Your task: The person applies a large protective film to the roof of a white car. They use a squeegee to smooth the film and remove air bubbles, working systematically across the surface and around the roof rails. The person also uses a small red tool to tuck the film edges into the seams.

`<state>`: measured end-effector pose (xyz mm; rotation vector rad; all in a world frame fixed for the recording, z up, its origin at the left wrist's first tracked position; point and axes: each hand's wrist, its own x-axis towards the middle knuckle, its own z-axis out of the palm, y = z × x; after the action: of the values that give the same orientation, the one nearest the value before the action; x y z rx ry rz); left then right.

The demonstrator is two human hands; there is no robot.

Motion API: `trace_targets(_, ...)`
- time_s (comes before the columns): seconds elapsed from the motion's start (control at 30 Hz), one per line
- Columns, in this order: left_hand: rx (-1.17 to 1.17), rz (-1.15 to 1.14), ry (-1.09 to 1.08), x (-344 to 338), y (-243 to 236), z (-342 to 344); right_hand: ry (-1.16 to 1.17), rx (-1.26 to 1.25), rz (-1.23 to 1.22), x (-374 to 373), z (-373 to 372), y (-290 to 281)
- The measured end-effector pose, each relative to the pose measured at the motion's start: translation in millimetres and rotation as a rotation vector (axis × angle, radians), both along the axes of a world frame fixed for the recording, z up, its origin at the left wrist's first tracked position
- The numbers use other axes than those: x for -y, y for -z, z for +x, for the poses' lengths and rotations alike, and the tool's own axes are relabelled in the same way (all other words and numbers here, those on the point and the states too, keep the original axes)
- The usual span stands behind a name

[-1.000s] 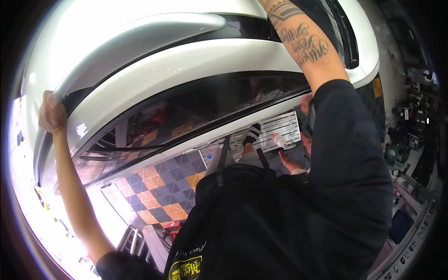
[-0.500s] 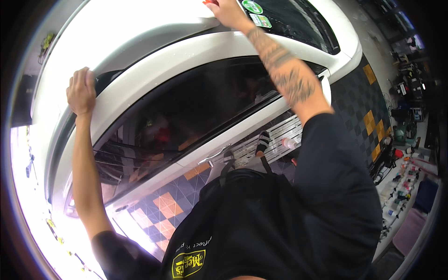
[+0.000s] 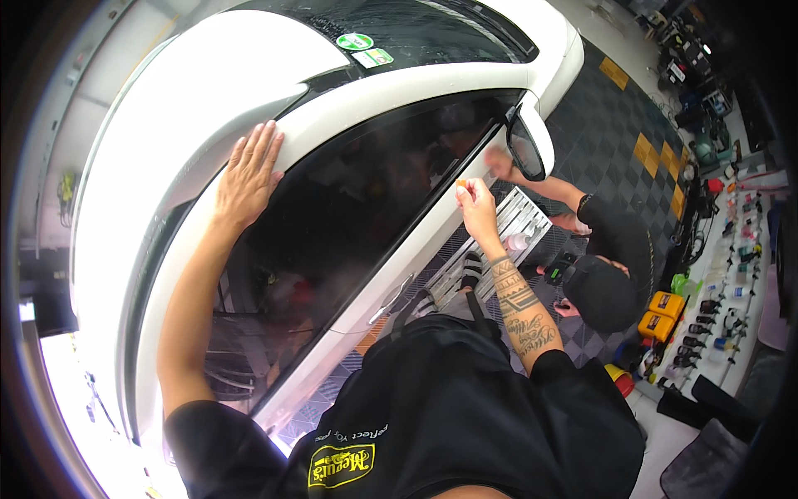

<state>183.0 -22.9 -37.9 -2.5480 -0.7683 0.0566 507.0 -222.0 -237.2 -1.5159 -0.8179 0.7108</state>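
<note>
Presently, the bare right hand [image 3: 476, 212] pinches a small orange piece [image 3: 460, 182], narrowly, between the thumb and the fingers. This piece is just beside the lower edge of the long dark glass side window [image 3: 374, 175], toward its mirror end; whether it touches the door, I cannot tell. The bare left hand [image 3: 251, 173] holds nothing: it lies flat, fingers extended, on the white painted frame along the upper edge of the window. The window belongs to a glossy white car [image 3: 216, 91], whose roof spreads above it.

At the front end of the window stands the white-backed side mirror [image 3: 534, 141]. Beyond its upper edge is the dark windshield [image 3: 432, 37], with a round green-and-white sticker [image 3: 355, 41]. Below the window are a silver door handle [image 3: 391, 299] and, lower, a slatted metal bench [image 3: 525, 208] with a pinkish bottle [image 3: 517, 241]. Past the bench, away from the window, a co-worker in a black cap [image 3: 600, 293] reaches toward the door; the co-worker's hand [image 3: 500, 163], blurred, is near the mirror. Farther from the window are two yellow boxes [image 3: 662, 314].
</note>
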Motion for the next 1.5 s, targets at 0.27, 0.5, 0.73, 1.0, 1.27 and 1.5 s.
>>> trace_targets(0.27, -0.031, 0.050, 0.128, -42.1, 18.6, 114.0, 0.055, -0.029, 0.011, 28.2, 8.2, 9.8)
trace_targets(0.5, -0.050, 0.037, 0.106, -70.3, 61.6, 198.3, -0.018, -0.045, -0.108, 49.0, 21.0, 13.4)
trace_targets(0.73, 0.090, 0.007, 0.182, -55.0, 52.8, 151.3, 0.044, -0.142, -0.108, 45.9, 39.0, 23.0)
trace_targets(1.0, 0.072, -0.018, -0.088, 7.0, 4.3, -6.1, -0.221, 0.082, 0.169, -99.3, -23.0, -32.7)
trace_targets(1.27, 0.030, 0.025, -0.273, 47.8, -10.8, -126.4, 0.123, 0.488, 0.509, -217.8, -74.1, -103.2)
trace_targets(1.5, 0.128, 0.046, -0.297, 63.6, -20.6, -159.6, -0.274, 0.590, 0.773, -174.7, -247.5, -138.3)
